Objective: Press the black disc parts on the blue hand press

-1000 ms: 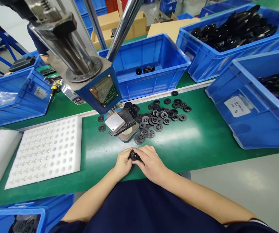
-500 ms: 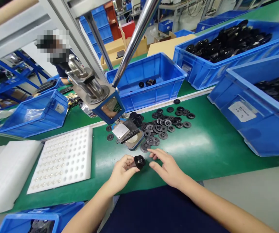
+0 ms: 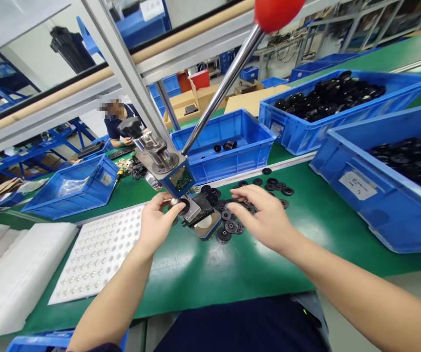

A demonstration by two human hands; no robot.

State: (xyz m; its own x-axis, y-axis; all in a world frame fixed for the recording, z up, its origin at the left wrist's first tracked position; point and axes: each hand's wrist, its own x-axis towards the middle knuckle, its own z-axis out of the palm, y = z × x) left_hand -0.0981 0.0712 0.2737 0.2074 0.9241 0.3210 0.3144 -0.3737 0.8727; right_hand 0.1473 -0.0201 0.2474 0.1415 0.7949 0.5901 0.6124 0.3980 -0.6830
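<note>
My left hand (image 3: 157, 220) is closed around a black spool-shaped part (image 3: 184, 207) with a shiny metal end, held beside the head of a hand press (image 3: 176, 178). The part overlaps the press's metal block in view, and whether they touch I cannot tell. My right hand (image 3: 265, 212) reaches over a pile of black discs (image 3: 231, 226), thumb and forefinger apart. A disc lies close to the thumb tip, and the hand hides some of the pile. Below the press head sits its base (image 3: 210, 230), with a pale round pad.
A white foam tray (image 3: 122, 230) with rows of small shiny pieces lies left. Blue bins (image 3: 228, 166) stand behind and right, several holding black parts. The press lever (image 3: 228, 83), topped by a red knob (image 3: 278, 12), slants overhead. Another person (image 3: 122, 122) sits across the bench.
My left hand has moved up and left, carrying the black spool-shaped part to the press head. My right hand has moved forward over the disc pile. The view has tilted upward.
</note>
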